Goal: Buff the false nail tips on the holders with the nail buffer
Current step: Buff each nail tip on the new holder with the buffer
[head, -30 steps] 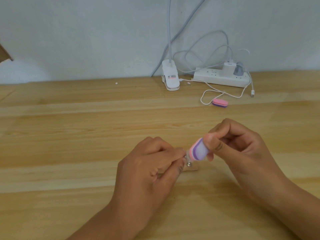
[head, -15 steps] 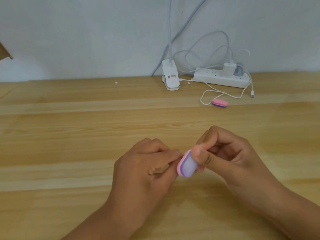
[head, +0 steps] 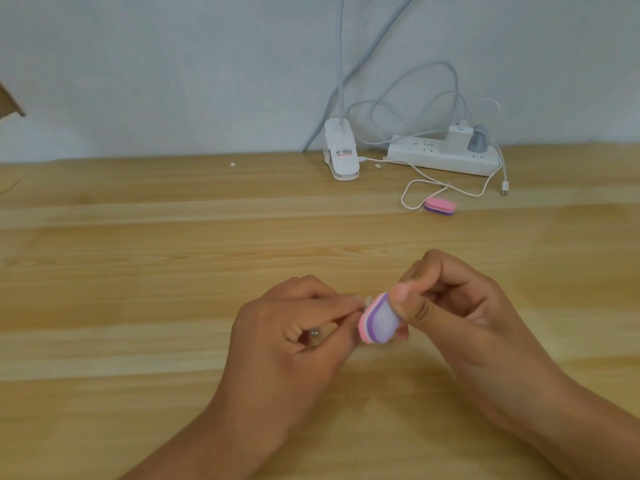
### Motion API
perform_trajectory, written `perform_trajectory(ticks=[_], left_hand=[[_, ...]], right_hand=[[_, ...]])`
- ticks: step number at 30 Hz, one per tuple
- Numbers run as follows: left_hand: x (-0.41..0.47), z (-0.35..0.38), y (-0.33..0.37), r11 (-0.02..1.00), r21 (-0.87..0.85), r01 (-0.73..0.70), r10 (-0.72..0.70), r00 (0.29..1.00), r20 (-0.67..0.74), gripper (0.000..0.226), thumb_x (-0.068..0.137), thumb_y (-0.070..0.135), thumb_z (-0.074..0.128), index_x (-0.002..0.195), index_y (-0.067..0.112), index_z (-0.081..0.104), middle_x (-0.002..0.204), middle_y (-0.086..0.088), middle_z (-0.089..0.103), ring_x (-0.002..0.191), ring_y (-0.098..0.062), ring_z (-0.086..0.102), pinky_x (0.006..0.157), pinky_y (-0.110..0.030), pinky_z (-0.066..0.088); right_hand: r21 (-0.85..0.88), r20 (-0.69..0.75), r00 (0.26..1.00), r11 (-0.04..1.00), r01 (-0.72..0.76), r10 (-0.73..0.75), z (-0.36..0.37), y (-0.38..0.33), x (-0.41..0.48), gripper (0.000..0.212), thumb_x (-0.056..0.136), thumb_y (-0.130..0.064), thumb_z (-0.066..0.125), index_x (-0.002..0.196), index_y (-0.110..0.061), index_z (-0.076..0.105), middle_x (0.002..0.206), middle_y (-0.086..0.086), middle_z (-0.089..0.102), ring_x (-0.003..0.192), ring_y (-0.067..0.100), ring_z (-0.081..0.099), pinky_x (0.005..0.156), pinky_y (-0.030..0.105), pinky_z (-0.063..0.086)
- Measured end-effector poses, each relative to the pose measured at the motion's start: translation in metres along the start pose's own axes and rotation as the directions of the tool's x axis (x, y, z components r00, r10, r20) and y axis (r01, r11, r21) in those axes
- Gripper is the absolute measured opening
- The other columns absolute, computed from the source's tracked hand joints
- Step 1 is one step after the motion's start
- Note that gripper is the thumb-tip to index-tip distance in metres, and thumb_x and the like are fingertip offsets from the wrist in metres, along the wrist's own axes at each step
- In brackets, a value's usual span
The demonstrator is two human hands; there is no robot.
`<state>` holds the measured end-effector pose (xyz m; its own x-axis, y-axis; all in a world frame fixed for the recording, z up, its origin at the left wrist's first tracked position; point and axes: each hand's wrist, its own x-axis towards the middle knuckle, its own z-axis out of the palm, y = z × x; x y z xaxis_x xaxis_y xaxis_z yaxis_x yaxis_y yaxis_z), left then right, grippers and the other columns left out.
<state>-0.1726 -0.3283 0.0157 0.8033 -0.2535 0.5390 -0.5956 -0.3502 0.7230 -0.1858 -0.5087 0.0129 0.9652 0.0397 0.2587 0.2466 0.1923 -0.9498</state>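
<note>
Here, a wooden table (head: 138,278) is seen from above, with two bare hands brought close together near its front middle.

The left hand (head: 291,337) is curled round a small nail holder (head: 314,332), of which only a glint of metal shows between the fingers. A pale sliver at the fingertips is probably the false nail tip (head: 367,300), though it is too small to be made out with certainty.

The right hand (head: 460,313) is closed on a nail buffer (head: 379,322), a little rounded block in pink, purple and white layers. It is pinched at its upper end between the thumb and curled fingers, and its pink edge is set against the spot where the tip is held.

The buffer is judged to be light, spongy and slightly yielding, with a gritty face that should not slip. It is best taken by one end, so that the working face is left free.

The tip is judged to be thin, springy plastic, easily bent or flicked off. It is better steadied through the holder, close beneath the tip, with only light pressure applied.

Well apart, towards the far right, a second buffer (head: 440,206) lies just beside a looped white cable (head: 408,194). A power strip (head: 415,152) and a lamp clip (head: 341,157) are placed by the wall.
</note>
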Motion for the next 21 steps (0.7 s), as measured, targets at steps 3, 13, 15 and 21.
perform_trajectory(ticks=[3,13,15,21], left_hand=[[0.0002,-0.0007,-0.0013,1.000,-0.004,0.013,-0.013,1.000,-0.012,0.021,0.075,0.029,0.075,0.095,0.037,0.075,0.073,0.014,0.065,0.062,-0.001,0.057,0.055,-0.011,0.038],[0.0015,0.0007,-0.0006,0.998,-0.059,0.039,-0.039,0.999,-0.009,0.012,0.076,0.024,0.075,0.085,0.032,0.078,0.071,0.012,0.066,0.059,-0.007,0.056,0.050,-0.020,0.040],[0.0012,0.0012,-0.0009,0.995,-0.089,0.053,-0.054,0.999,-0.001,0.013,0.077,0.024,0.074,0.086,0.033,0.078,0.071,0.012,0.066,0.058,-0.008,0.056,0.050,-0.019,0.040],[0.0017,0.0001,-0.0007,0.989,-0.138,0.057,-0.055,0.998,0.017,0.012,0.077,0.027,0.075,0.088,0.032,0.078,0.073,0.014,0.067,0.061,-0.006,0.057,0.053,-0.014,0.040]], right_hand=[[-0.030,0.007,1.000,0.999,0.011,-0.011,-0.0023,-0.0019,0.0017,0.033,0.075,-0.018,0.080,0.072,-0.001,0.052,0.068,0.006,0.064,0.059,0.017,0.055,0.061,0.024,0.050],[-0.020,-0.001,1.000,0.999,0.027,-0.028,-0.0058,-0.0020,0.0039,0.032,0.078,-0.016,0.077,0.073,0.000,0.050,0.068,0.006,0.065,0.061,0.019,0.056,0.063,0.024,0.050],[0.007,-0.016,1.000,1.000,0.020,-0.020,-0.0059,-0.0003,0.0034,0.033,0.080,-0.022,0.077,0.073,-0.003,0.051,0.069,0.007,0.066,0.061,0.020,0.056,0.064,0.024,0.050],[0.013,0.001,0.999,0.999,0.034,-0.034,-0.0052,-0.0024,0.0034,0.035,0.079,-0.019,0.078,0.075,0.001,0.049,0.071,0.007,0.065,0.063,0.021,0.057,0.064,0.024,0.050]])
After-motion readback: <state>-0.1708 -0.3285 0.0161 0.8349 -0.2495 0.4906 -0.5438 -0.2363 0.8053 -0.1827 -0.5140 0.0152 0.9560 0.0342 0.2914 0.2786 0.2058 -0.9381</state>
